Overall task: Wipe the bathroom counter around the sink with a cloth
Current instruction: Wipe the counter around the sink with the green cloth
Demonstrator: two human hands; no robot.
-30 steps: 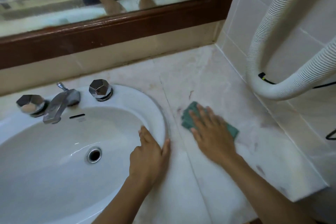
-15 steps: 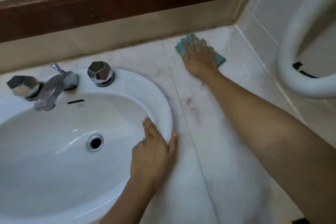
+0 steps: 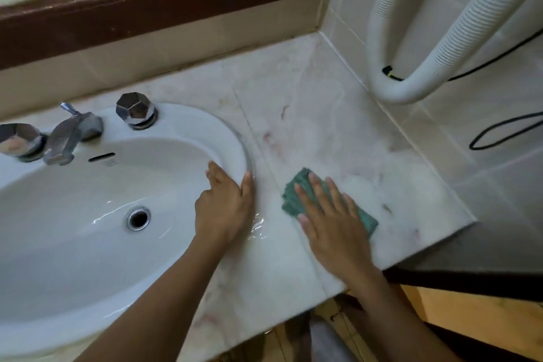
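Since 0.5 s ago, right hand has drawn the cloth from the back wall to the counter front, beside the sink. Its fingers lie straight, pressing the cloth flat. Left hand rests with straight fingers on the sink rim. Keep pressure even; overlap strokes across the reddish marks.

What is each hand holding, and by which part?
Nothing is held. The right hand presses flat on the middle of the cloth, fingers straight; the left hand rests over the sink rim, thumb outside.
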